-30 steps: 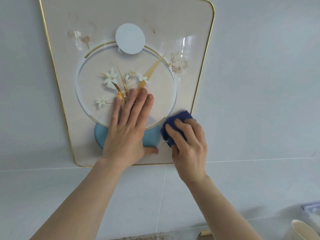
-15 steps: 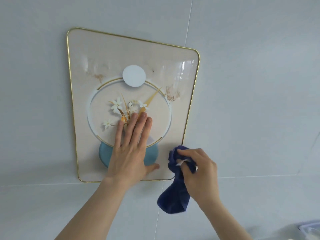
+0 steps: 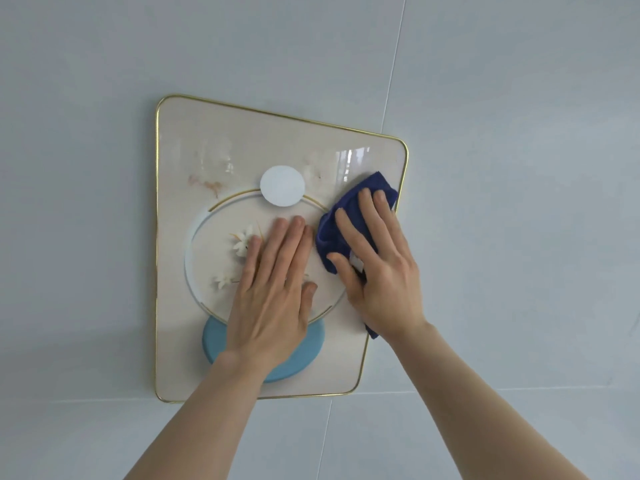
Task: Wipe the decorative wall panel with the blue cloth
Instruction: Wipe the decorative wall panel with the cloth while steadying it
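Note:
The decorative wall panel (image 3: 187, 140) is cream with a thin gold rim, a white disc, a ringed circle with white flowers and a light blue disc at the bottom. A brownish smear (image 3: 206, 183) marks its upper left. My left hand (image 3: 273, 289) lies flat on the circle, fingers together, holding nothing. My right hand (image 3: 377, 261) presses the dark blue cloth (image 3: 349, 206) flat against the panel's right side near the gold rim. A corner of the cloth hangs out below my right wrist.
The panel hangs on a pale grey tiled wall (image 3: 519, 168) with thin grout lines. One horizontal joint runs just below the panel's bottom edge.
My right hand has risen from below the panel's lower right corner to its upper right and spread the cloth flat over the brown stain there. The view has tilted upward. My left hand stays on the circle.

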